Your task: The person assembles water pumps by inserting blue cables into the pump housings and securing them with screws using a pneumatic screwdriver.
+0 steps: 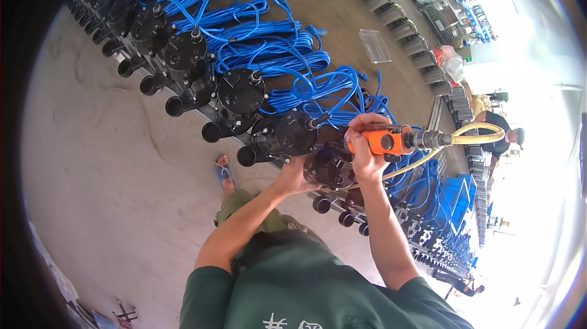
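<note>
My right hand [365,156] is closed around an orange air screwdriver [394,142] with a metal fitting and a yellow hose [477,135] at its far end. The tool lies across the top of a black pump [329,169], and its working tip is hidden by my hand. My left hand [292,177] grips the near side of that same pump, its fingertips partly out of sight against the body. Just left of it stands another black pump [295,133] with a round outlet [246,156] facing me.
More black pumps [186,54] run in a row to the far left, with coiled blue cables [275,48] behind them. Metal cylinders [422,60] line the far side. A clear plastic tray [375,46] lies between. Blue crates [449,203] and a person [498,130] are at right.
</note>
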`<act>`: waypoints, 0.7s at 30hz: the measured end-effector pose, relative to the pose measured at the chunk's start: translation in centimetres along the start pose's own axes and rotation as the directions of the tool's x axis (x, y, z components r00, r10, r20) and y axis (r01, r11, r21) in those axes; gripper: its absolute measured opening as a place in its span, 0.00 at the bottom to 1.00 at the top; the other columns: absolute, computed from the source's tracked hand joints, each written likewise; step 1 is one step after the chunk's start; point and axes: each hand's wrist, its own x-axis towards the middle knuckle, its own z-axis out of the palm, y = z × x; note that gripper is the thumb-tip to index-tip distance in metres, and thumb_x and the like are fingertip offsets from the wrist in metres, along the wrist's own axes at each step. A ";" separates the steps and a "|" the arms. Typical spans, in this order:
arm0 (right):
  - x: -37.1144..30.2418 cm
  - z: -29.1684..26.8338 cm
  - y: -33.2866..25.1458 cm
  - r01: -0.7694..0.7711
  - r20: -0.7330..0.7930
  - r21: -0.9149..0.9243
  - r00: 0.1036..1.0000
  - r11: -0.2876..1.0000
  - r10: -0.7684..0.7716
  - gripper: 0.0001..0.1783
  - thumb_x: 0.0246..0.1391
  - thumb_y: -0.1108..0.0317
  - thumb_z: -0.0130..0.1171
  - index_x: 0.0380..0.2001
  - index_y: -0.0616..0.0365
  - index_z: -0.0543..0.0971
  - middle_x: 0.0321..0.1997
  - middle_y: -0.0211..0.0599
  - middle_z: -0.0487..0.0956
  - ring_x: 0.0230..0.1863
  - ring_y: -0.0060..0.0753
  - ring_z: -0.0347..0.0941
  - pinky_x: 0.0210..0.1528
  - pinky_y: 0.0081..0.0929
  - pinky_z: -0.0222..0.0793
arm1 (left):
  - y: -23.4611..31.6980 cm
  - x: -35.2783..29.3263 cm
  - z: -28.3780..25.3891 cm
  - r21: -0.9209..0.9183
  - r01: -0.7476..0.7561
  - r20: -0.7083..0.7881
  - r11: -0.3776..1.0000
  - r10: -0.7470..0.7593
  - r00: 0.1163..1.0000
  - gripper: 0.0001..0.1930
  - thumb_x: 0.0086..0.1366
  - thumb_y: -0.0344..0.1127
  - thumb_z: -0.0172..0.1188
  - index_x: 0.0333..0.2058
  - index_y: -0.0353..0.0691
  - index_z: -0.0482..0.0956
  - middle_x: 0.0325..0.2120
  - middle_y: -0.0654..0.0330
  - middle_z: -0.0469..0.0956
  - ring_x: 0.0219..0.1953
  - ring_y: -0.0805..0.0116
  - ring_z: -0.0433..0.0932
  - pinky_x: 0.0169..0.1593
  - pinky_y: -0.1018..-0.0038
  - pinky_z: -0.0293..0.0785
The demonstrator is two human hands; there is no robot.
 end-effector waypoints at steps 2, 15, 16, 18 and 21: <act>0.0 -0.8 0.7 -0.006 0.026 -0.078 1.000 0.997 0.008 0.12 0.47 0.83 0.59 0.38 0.65 0.77 0.33 0.38 0.82 0.31 0.24 0.79 0.36 0.22 0.77 | 1.1 0.5 -0.2 0.020 -0.118 -0.057 0.993 0.119 0.991 0.59 0.38 0.41 0.83 0.67 0.31 0.57 0.60 0.41 0.72 0.57 0.45 0.78 0.60 0.59 0.76; -1.6 -8.8 -5.9 0.185 -0.174 0.004 0.968 0.983 -0.182 0.14 0.43 0.83 0.56 0.36 0.65 0.79 0.34 0.37 0.82 0.34 0.26 0.80 0.37 0.24 0.76 | 3.2 -1.0 2.2 0.155 0.049 -0.151 0.987 -0.026 0.988 0.47 0.52 0.36 0.79 0.62 0.26 0.57 0.50 0.41 0.76 0.45 0.51 0.82 0.48 0.57 0.78; -1.8 -8.8 -5.2 0.203 -0.231 0.022 0.954 0.979 -0.192 0.12 0.42 0.82 0.57 0.34 0.64 0.78 0.32 0.36 0.81 0.33 0.25 0.79 0.35 0.22 0.75 | 3.4 -1.3 2.6 0.339 0.030 -0.198 0.940 0.040 0.979 0.44 0.53 0.37 0.78 0.59 0.25 0.58 0.48 0.41 0.76 0.44 0.51 0.81 0.46 0.56 0.77; -2.3 -9.2 -2.7 0.184 -0.239 0.056 0.957 0.981 -0.165 0.09 0.42 0.81 0.57 0.31 0.64 0.78 0.31 0.35 0.81 0.33 0.25 0.79 0.36 0.23 0.75 | 4.6 -2.4 3.8 0.621 0.041 -0.262 0.783 0.159 0.952 0.40 0.56 0.39 0.76 0.56 0.23 0.60 0.44 0.42 0.76 0.43 0.51 0.79 0.44 0.56 0.75; -2.5 -9.5 -1.0 0.195 -0.194 0.010 0.962 0.981 -0.190 0.08 0.40 0.77 0.61 0.29 0.62 0.78 0.26 0.34 0.81 0.28 0.25 0.78 0.36 0.26 0.75 | 6.2 -5.2 5.9 0.674 0.112 -0.366 0.730 0.198 0.909 0.28 0.61 0.35 0.71 0.52 0.26 0.67 0.41 0.47 0.76 0.42 0.54 0.79 0.45 0.61 0.77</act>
